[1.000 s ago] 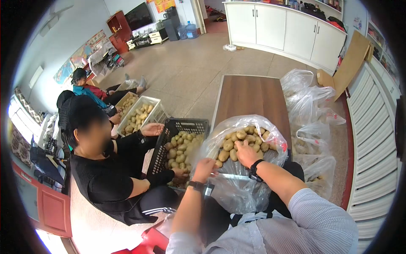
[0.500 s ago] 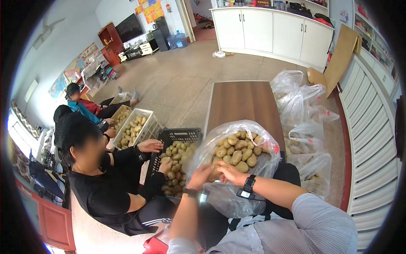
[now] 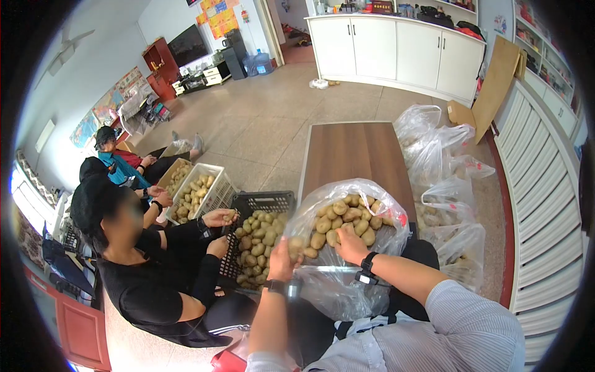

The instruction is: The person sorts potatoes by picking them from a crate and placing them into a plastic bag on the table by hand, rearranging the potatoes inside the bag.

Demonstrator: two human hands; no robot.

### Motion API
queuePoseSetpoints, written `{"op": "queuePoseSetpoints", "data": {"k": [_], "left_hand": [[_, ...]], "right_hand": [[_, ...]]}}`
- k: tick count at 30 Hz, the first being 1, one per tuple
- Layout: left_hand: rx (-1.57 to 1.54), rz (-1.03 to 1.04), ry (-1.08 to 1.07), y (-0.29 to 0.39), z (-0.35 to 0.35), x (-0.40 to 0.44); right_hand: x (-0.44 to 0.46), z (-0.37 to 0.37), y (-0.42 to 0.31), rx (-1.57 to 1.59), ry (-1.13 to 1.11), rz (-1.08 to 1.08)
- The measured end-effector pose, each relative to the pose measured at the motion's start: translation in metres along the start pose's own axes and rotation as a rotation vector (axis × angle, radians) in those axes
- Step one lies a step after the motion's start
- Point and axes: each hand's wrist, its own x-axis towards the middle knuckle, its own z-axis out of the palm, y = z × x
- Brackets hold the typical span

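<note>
A clear plastic bag (image 3: 390, 197) full of potatoes (image 3: 367, 237) lies gaping on the near end of a brown table. My left hand (image 3: 282, 260) is closed at the bag's left edge, gripping the plastic; a potato shows beside its fingers, and I cannot tell whether it is inside the hand. Within the bag's mouth, my right hand (image 3: 352, 245) has its fingers curled on a potato at the near side of the pile, the fingertips partly hidden.
Left of me, a person in black (image 3: 145, 279) sits with both hands over a black crate (image 3: 263, 199) of potatoes. Beyond are a white crate (image 3: 217, 186) and other seated people. Several filled plastic bags (image 3: 455, 242) line the floor right of the brown table (image 3: 356, 149).
My hands were together at the bag's near edge; now they are apart, the left slightly further left, the right among the potatoes. The neighbour's hands have shifted over the black crate.
</note>
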Motion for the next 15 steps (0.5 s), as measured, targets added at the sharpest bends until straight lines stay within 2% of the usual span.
{"op": "queuePoseSetpoints", "data": {"k": [2,4,6,8,11,15], "left_hand": [[-0.075,0.042,0.064,0.000,-0.004,0.003],[-0.229,0.085,0.262,-0.003,-0.017,0.009],[-0.286,0.086,0.286,-0.007,-0.033,0.017],[-0.495,0.000,0.482,-0.010,-0.047,0.025],[-0.528,0.003,0.544,-0.025,-0.086,0.039],[-0.496,-0.007,0.644,-0.027,-0.100,0.037]], "right_hand": [[0.001,-0.003,0.008,-0.034,0.059,-0.025],[0.004,-0.007,0.013,-0.044,-0.039,-0.011],[0.004,-0.012,0.010,-0.068,-0.066,0.011],[0.005,-0.012,0.010,-0.092,-0.095,0.033],[0.008,0.000,0.020,-0.142,-0.096,0.035],[0.007,0.008,0.027,-0.207,-0.086,0.000]]}}
